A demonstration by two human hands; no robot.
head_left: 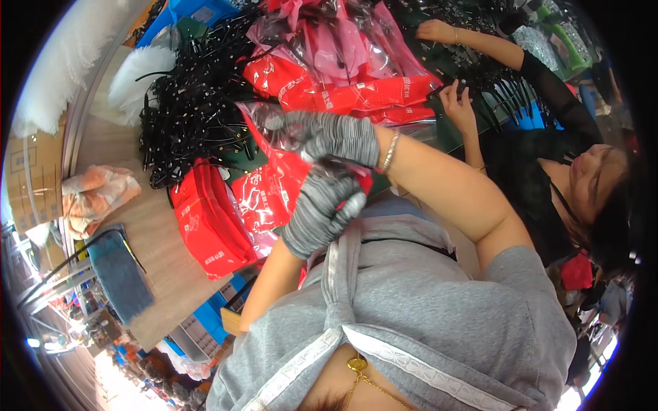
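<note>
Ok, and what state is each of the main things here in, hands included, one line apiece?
Left hand in striped grey glove: fingers curled, grip partly hidden.
Right hand in striped grey glove: fingers stretched over plastic, grip unclear.
Red-and-clear plastic bag at the hands: creased.
Red-and-clear plastic bags at the top: piled, overlapping.
Flat red bags at lower left: stacked.
Thin black cords: heaped, tangled.
Peach-and-white cloth: crumpled.

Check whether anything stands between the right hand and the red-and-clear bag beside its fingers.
Nothing visible does: the right hand is right at the bag. The left hand is nearer the body, not between them.
</note>
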